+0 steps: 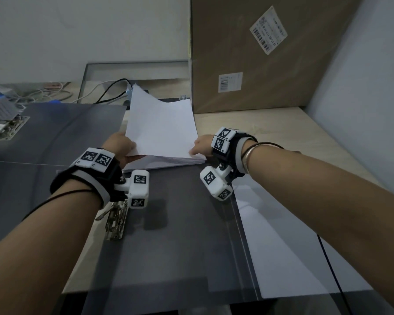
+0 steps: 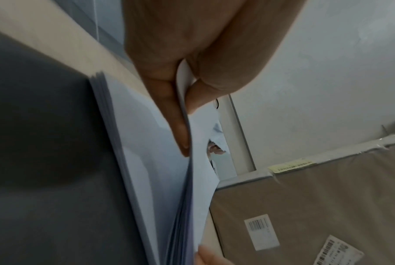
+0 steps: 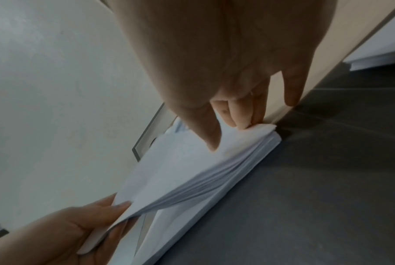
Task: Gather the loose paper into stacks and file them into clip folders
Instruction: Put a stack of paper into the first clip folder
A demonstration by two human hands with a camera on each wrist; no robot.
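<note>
A stack of white paper lies at the far end of an open dark grey clip folder. My left hand pinches the near left corner of the upper sheets between thumb and fingers and lifts them off the lower sheets. My right hand pinches the near right corner of the paper, thumb on top. The folder's metal clip shows under my left wrist. More white sheets lie under my right forearm.
A large cardboard box stands against the wall right behind the paper. Another dark folder lies to the left. Cables and clutter sit at the far left. The wooden desk extends to the right wall.
</note>
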